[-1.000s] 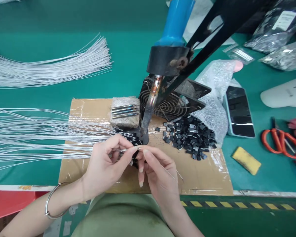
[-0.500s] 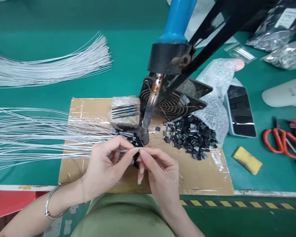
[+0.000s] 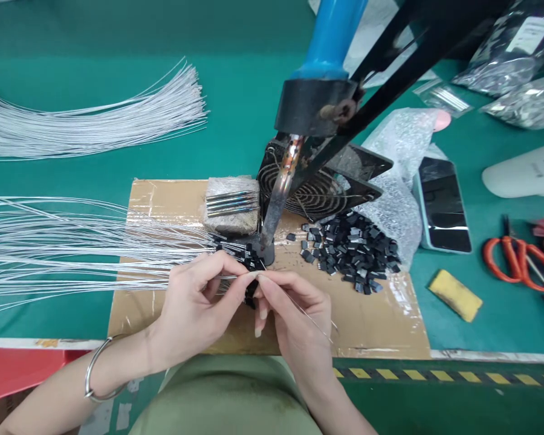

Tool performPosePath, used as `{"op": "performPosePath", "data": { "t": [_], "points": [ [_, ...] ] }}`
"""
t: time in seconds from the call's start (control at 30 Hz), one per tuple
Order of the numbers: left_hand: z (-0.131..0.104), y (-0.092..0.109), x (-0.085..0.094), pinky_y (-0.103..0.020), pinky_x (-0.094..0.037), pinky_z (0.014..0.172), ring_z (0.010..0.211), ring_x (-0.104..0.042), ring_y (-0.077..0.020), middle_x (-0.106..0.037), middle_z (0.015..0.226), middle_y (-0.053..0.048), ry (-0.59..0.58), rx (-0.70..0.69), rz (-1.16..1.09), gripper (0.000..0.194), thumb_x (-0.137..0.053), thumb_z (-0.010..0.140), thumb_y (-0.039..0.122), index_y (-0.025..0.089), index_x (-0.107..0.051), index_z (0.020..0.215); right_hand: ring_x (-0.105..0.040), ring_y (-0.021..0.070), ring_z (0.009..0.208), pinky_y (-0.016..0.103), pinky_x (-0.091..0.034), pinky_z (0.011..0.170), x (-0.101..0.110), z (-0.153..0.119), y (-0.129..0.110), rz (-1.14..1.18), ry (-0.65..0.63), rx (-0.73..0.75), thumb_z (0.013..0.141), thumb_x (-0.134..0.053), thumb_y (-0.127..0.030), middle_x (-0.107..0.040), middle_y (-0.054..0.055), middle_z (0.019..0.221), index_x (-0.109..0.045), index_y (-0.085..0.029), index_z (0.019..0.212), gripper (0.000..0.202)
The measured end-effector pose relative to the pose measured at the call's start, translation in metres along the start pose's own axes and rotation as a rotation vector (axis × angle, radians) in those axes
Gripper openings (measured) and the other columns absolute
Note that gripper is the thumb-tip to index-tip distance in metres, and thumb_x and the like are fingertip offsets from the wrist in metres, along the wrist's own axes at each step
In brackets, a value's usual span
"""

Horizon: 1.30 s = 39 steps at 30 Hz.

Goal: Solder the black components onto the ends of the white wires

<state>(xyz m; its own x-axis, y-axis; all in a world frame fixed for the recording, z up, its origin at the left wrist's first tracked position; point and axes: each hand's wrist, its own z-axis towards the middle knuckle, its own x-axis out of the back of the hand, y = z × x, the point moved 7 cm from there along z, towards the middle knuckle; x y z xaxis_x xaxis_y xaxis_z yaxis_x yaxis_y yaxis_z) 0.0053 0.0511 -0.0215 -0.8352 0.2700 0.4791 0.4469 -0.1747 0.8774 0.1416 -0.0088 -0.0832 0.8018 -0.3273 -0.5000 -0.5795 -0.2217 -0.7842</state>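
My left hand is pinched, thumb against forefinger, on a white wire whose end is hidden by the fingertips. Right beside it, my right hand pinches a thin silvery wire, which looks like solder and trails toward the lower right. The fingertips of both hands nearly meet. Just above them points the dark tip of a soldering iron with a blue handle, clamped in a black stand. White wires with black connectors on their ends lie behind my left hand.
Loose black connectors are heaped on the cardboard. A fan and a wrapped block with metal rods stand behind the iron. To the right are a phone, yellow sponge and orange-handled scissors. More wires lie back left.
Both hands keep their pinches close together below the iron, with only a very slight shift of the right hand. The whole view has drifted slightly; nothing is let go.
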Motion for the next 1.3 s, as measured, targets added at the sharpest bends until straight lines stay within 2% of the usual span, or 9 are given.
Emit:
{"op": "performPosePath", "data": {
  "t": [0.2,0.33,0.5,0.67,0.8,1.1,1.3],
  "points": [
    [0.0,0.001,0.001,-0.022,-0.026,0.046,0.049,-0.033,-0.0065,-0.056,0.06,0.007,-0.022,-0.003,-0.002,0.016,-0.069,0.095,0.013,0.019,-0.073,0.081,-0.065,0.007,0.045,0.015,-0.058,0.042,0.0,0.004,0.001,0.039,-0.018,-0.058,0.089,-0.085,-0.031,-0.075,-0.002,0.071,-0.087,-0.024,0.088,0.007],
    [0.002,0.003,0.001,-0.022,-0.025,0.045,0.049,-0.032,-0.0061,-0.059,0.06,0.007,-0.063,0.003,0.004,0.016,-0.07,0.094,0.012,0.018,-0.072,0.079,-0.063,0.0074,0.04,0.014,-0.055,0.038,0.0,0.008,-0.001,0.065,-0.051,-0.122,0.083,-0.089,-0.032,-0.074,-0.003,0.065,-0.086,-0.023,0.081,0.01],
    [0.004,0.004,0.001,-0.021,-0.024,0.044,0.048,-0.031,-0.0058,-0.058,0.059,0.008,-0.095,0.004,-0.036,0.017,-0.069,0.094,0.011,0.018,-0.071,0.079,-0.062,0.008,0.038,0.014,-0.053,0.036,0.0,0.011,-0.007,0.022,-0.068,-0.17,0.08,-0.091,-0.034,-0.073,-0.001,0.063,-0.086,-0.02,0.077,0.014],
    [0.004,0.002,0.001,-0.022,-0.023,0.044,0.048,-0.03,-0.0062,-0.058,0.058,0.007,-0.067,0.04,-0.043,0.015,-0.07,0.093,0.012,0.017,-0.071,0.079,-0.059,0.0079,0.037,0.016,-0.054,0.035,-0.002,0.011,-0.007,0.023,-0.06,-0.159,0.078,-0.092,-0.036,-0.072,-0.001,0.063,-0.087,-0.021,0.08,0.016],
    [0.002,0.001,0.001,-0.023,-0.023,0.044,0.048,-0.03,-0.007,-0.054,0.056,0.007,-0.045,0.039,-0.023,0.016,-0.069,0.094,0.014,0.017,-0.071,0.078,-0.059,0.0075,0.038,0.015,-0.054,0.035,-0.001,0.009,-0.004,0.054,-0.044,-0.145,0.08,-0.091,-0.035,-0.072,-0.001,0.064,-0.087,-0.022,0.082,0.014],
    [0.002,0.002,0.0,-0.023,-0.028,0.045,0.049,-0.034,-0.007,-0.062,0.062,0.005,-0.038,0.005,0.025,0.015,-0.068,0.095,0.013,0.017,-0.072,0.08,-0.058,0.007,0.038,0.016,-0.054,0.035,-0.002,0.008,-0.002,0.065,-0.028,-0.125,0.082,-0.089,-0.032,-0.072,-0.001,0.064,-0.087,-0.021,0.083,0.012],
    [-0.001,0.006,0.001,-0.026,-0.029,0.047,0.048,-0.035,-0.0087,-0.058,0.06,0.006,-0.006,-0.074,0.114,0.015,-0.069,0.095,0.011,0.02,-0.07,0.082,-0.053,0.0069,0.041,0.017,-0.054,0.035,-0.003,0.008,-0.001,0.085,-0.011,-0.148,0.081,-0.089,-0.034,-0.067,-0.002,0.063,-0.085,-0.02,0.079,0.015]
  ]
}}
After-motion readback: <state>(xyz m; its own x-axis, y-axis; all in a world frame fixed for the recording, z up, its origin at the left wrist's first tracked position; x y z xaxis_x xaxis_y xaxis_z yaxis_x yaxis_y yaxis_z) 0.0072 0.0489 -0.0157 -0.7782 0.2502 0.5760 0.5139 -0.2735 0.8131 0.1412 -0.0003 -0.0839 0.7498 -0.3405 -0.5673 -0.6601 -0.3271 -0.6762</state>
